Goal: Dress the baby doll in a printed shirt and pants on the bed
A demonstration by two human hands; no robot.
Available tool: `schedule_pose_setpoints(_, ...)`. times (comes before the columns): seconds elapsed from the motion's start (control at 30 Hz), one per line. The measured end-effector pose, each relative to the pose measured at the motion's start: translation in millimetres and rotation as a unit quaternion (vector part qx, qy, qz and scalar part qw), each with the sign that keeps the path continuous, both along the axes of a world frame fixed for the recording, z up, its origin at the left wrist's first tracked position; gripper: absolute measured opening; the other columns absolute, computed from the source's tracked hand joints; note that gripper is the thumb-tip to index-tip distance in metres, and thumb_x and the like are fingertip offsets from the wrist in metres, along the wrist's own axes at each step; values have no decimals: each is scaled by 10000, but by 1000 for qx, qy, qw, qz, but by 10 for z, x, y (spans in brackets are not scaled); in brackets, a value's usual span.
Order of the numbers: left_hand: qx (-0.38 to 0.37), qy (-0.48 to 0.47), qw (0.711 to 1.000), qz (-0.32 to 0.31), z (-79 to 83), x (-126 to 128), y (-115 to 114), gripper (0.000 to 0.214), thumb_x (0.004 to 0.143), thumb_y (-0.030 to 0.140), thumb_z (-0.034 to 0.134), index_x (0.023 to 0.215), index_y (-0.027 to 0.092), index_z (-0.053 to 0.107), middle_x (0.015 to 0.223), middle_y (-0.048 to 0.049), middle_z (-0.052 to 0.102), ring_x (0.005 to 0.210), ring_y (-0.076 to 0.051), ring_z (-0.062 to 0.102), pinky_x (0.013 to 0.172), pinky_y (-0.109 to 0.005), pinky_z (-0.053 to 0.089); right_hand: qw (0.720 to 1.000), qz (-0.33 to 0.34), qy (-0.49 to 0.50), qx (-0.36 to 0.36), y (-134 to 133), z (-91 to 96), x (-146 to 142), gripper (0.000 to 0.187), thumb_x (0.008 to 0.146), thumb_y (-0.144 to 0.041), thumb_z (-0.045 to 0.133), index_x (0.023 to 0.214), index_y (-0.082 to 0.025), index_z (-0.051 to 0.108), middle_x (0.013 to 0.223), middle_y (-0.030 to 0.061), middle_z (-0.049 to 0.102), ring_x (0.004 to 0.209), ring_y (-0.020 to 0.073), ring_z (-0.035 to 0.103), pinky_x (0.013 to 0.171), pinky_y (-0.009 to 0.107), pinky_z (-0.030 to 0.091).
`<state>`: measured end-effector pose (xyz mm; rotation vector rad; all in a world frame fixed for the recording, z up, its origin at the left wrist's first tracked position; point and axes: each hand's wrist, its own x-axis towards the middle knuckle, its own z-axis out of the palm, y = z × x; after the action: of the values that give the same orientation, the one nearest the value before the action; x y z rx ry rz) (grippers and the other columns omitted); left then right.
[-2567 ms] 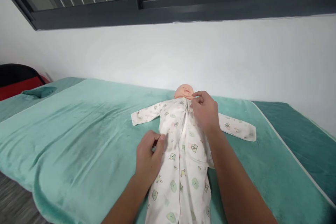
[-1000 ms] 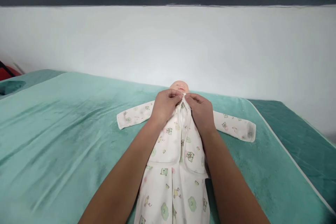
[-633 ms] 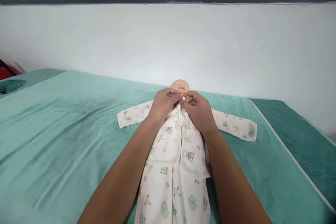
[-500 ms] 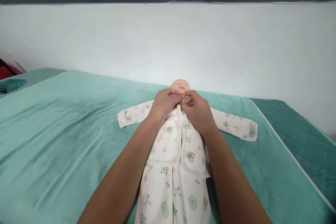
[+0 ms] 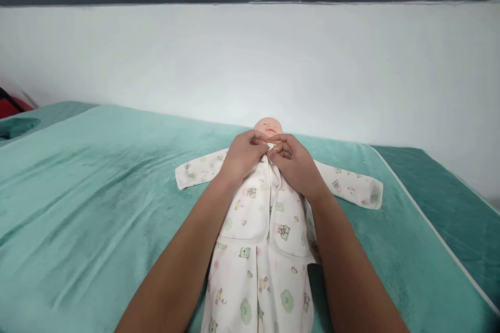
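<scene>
A baby doll (image 5: 269, 125) lies on its back, its head toward the wall. It wears a white baby jacket (image 5: 250, 208) printed with green and pink animals, both sleeves spread out sideways. White trousers (image 5: 242, 291) with the same print cover the lower body. At the collar below the doll's chin, my left hand (image 5: 247, 153) pinches one front edge of the jacket. Close beside it, almost touching, my right hand (image 5: 292, 158) pinches the other edge. The front panels meet at the chest and part lower down. My fingers hide most of the neckline.
A teal plush blanket (image 5: 97, 192) with shallow creases lies under the doll. Its pale edging (image 5: 425, 218) runs along the right, beside darker teal cloth (image 5: 449, 187). Behind stands a white wall (image 5: 250, 62). A red object (image 5: 11, 106) shows at the far left.
My right hand's fingers have shifted slightly at the collar, and a bit of white collar now shows between the hands. The doll and sleeves stay in place.
</scene>
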<state>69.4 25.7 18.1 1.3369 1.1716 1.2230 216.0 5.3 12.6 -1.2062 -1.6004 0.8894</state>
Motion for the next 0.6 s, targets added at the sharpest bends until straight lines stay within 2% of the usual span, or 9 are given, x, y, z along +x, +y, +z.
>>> schedule_pose_setpoints(0.2, 50, 117, 992, 24, -6, -15, -43, 104, 759, 244, 630, 787, 195, 718, 774, -21, 706, 679, -151, 595, 654, -285, 421, 995, -54, 80, -1, 31, -25, 27, 200, 804, -229, 518, 984, -211, 603, 759, -14, 675, 643, 125, 562, 633, 271, 434)
schedule_pose_setpoints(0.33, 79, 164, 982, 45, 0, -29, -96, 137, 803, 282, 611, 775, 201, 718, 813, -30, 713, 772, -183, 622, 718, -304, 431, 992, -107, 71, 5, -4, -2, 11, 141, 800, -212, 516, 907, -211, 607, 742, -13, 673, 618, 122, 550, 619, 273, 426)
schedule_pose_setpoints(0.4, 87, 153, 984, 42, 9, -40, -153, 156, 826, 299, 596, 788, 206, 715, 839, -26, 706, 786, -177, 615, 727, -299, 431, 992, -123, 29, 4, -71, 48, 1, 75, 823, -259, 534, 842, -218, 594, 708, -17, 653, 608, 128, 538, 608, 278, 413)
schedule_pose_setpoints(0.53, 91, 114, 989, 26, 16, -83, -317, 192, 858, 341, 577, 791, 210, 700, 794, -2, 667, 735, -151, 571, 684, -271, 414, 982, -121, -142, -8, -298, 190, -39, 268, 858, -435, 563, 694, -231, 505, 613, -23, 557, 570, 141, 463, 563, 294, 349)
schedule_pose_setpoints(0.6, 97, 103, 990, 16, 4, -112, -386, 191, 861, 337, 577, 790, 206, 696, 788, 3, 655, 737, -145, 557, 678, -261, 407, 969, -116, -217, -15, -424, 250, -78, 281, 835, -440, 599, 690, -235, 471, 643, -16, 553, 589, 150, 455, 567, 298, 330)
